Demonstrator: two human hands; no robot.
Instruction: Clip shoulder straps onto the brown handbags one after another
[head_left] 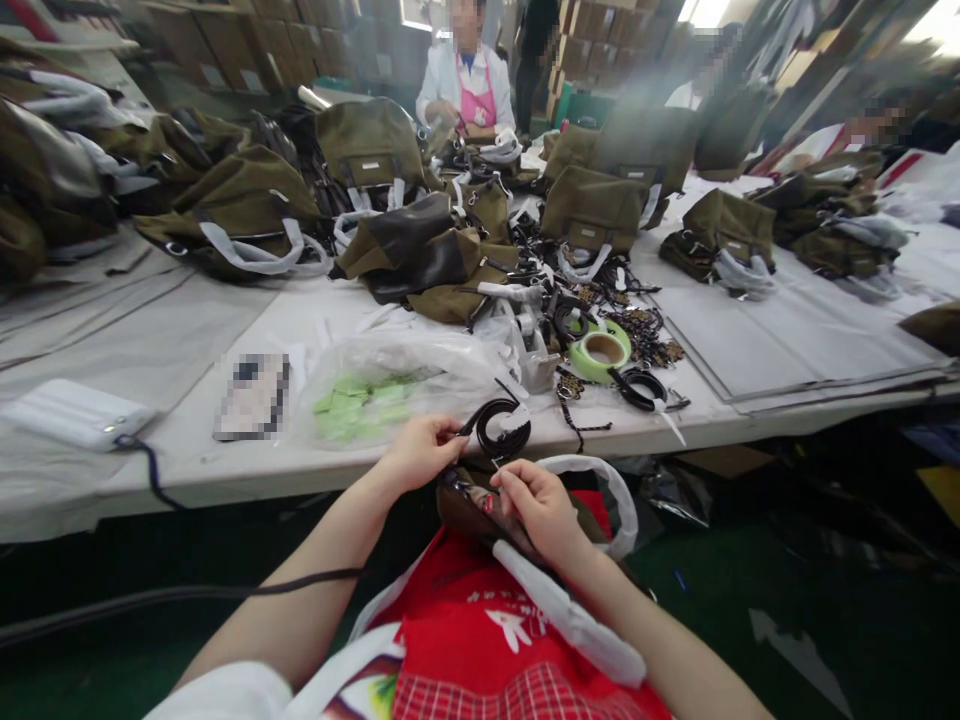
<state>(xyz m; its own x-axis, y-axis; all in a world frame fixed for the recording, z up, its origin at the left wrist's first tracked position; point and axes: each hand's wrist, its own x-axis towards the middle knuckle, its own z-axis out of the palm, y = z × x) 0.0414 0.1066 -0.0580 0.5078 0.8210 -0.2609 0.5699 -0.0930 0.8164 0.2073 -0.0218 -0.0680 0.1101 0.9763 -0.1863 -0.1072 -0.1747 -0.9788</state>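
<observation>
My left hand [421, 452] is closed in a pinch on a coiled black strap [502, 428] at the table's front edge. My right hand [538, 506] is also closed, its fingertips pinching a small part at the top of a dark brown bag [469, 508] that rests on my lap. A handle wrapped in white paper [562, 610] runs under my right wrist, over a red apron [480, 630]. What the right fingers grip is too small to name.
A clear plastic bag of green tags [375, 390], a green tape roll [600, 352], a blurred phone [253, 396] and a white power bank [75, 412] lie on the grey table [187, 340]. Olive bags [240, 205] are piled behind. A person in a white coat [466, 85] works opposite.
</observation>
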